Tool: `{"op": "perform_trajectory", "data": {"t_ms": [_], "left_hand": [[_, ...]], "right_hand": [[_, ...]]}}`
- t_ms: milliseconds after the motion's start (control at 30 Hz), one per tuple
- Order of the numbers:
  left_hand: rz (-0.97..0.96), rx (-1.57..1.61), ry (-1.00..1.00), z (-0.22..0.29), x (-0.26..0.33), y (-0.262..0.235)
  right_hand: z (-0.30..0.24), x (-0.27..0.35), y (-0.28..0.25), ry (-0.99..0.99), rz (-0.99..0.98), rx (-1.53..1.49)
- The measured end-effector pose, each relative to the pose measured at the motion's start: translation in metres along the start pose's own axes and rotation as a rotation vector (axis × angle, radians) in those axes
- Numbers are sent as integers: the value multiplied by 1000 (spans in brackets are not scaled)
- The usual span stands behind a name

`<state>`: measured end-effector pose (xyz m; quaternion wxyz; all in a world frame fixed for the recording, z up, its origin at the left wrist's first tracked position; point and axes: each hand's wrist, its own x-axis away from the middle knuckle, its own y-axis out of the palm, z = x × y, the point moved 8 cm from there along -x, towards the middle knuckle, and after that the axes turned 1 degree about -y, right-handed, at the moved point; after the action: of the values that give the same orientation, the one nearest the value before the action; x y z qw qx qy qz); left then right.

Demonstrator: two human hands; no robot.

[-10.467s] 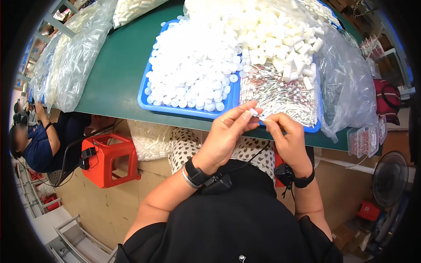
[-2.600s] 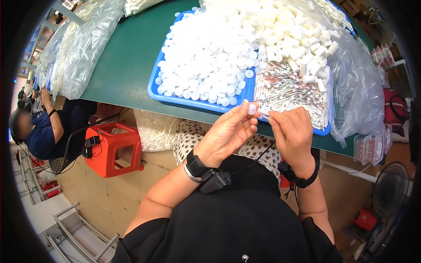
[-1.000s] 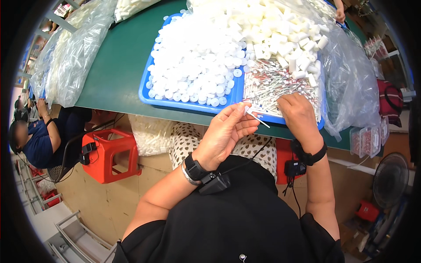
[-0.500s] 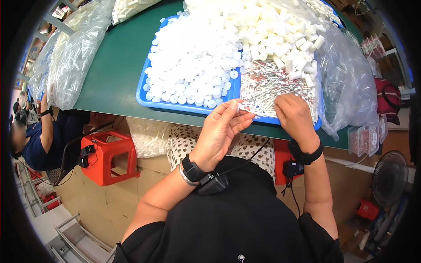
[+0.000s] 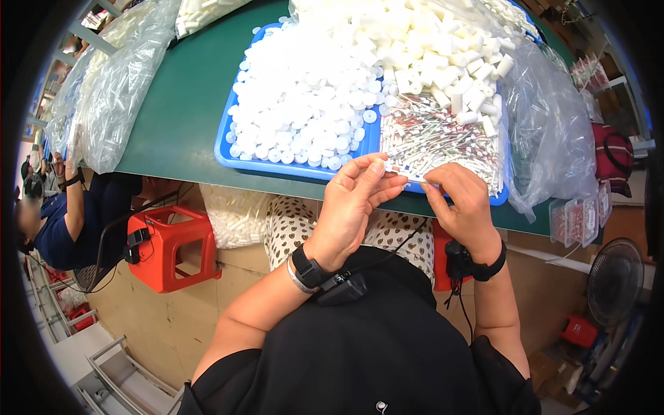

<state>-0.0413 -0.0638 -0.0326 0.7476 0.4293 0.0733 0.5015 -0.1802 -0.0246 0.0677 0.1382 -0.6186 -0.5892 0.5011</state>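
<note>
Over the front edge of a blue tray [image 5: 220, 142] my two hands are close together. My left hand [image 5: 351, 204] pinches a small white piece [image 5: 389, 167] between thumb and forefinger, the other fingers loosely curled. From that side a thin pale stick [image 5: 408, 176] seems to run across to my right hand [image 5: 465, 207], whose thumb and forefinger pinch its other end. Just behind the hands lies a heap of thin sticks [image 5: 443, 142], whitish and reddish. White plastic discs [image 5: 297, 104] with centre holes fill the tray's left part. Cream foam-like cylinders [image 5: 443, 59] are piled behind the sticks.
The tray stands on a green table [image 5: 183, 104]. Clear plastic bags [image 5: 546, 124] lie to its right, with another bag [image 5: 114, 90] at the far left. A red stool [image 5: 173, 249], a seated co-worker [image 5: 66, 232] and a black fan [image 5: 614, 280] are around the table.
My right hand has drawn back from the stick heap toward me and left, its fingertips now close to my left hand's. My left hand has shifted slightly right.
</note>
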Motion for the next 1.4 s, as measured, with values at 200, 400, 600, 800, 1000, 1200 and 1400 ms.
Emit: {"op": "perform_trajectory", "data": {"t_ms": [200,400,600,800,1000,1200,1400], "left_hand": [[-120,-110,-33,-9,5,15],[-126,-137,-50,-9,6,13],[-60,-64,-102,-6,9,7],[-100,-2,-130,-9,9,8],[-105,-27,-124,-3,9,5],[-159,-43,-88,3,7,16],[-205,-149,18,9,10,33]], "right_hand": [[22,14,30,546,-140,-667],[18,16,35,598,-238,-692],[73,-28,-33,244,23,306],[109,-33,-29,175,-101,576],[123,-19,-47,413,12,295],[75,-9,-48,494,31,-68],[18,18,5,569,-111,-471]]}}
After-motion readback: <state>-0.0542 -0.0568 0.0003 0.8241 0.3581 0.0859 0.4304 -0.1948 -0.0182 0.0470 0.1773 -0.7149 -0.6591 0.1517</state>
